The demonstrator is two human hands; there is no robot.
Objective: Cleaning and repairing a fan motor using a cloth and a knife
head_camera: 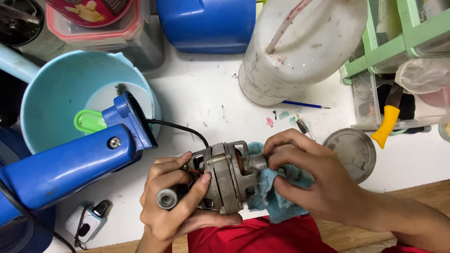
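A grey metal electric motor (225, 180) lies on its side over the white table, held between both hands. My left hand (176, 201) grips its left end, fingers wrapped around the housing near a round shaft stub (167, 198). My right hand (311, 180) presses a teal cloth (274, 199) against the motor's right end, fingers closed around the threaded shaft (258, 161). A black cable (180, 127) runs from the motor toward the upper left.
A blue appliance body (70, 164) lies at the left over a light blue bucket (56, 89) holding a green scoop (89, 121). A white jug (300, 47), blue pencil (304, 104), small brush (302, 125), grey round lid (351, 152), green rack (398, 37) and yellow-handled tool (386, 124) stand behind.
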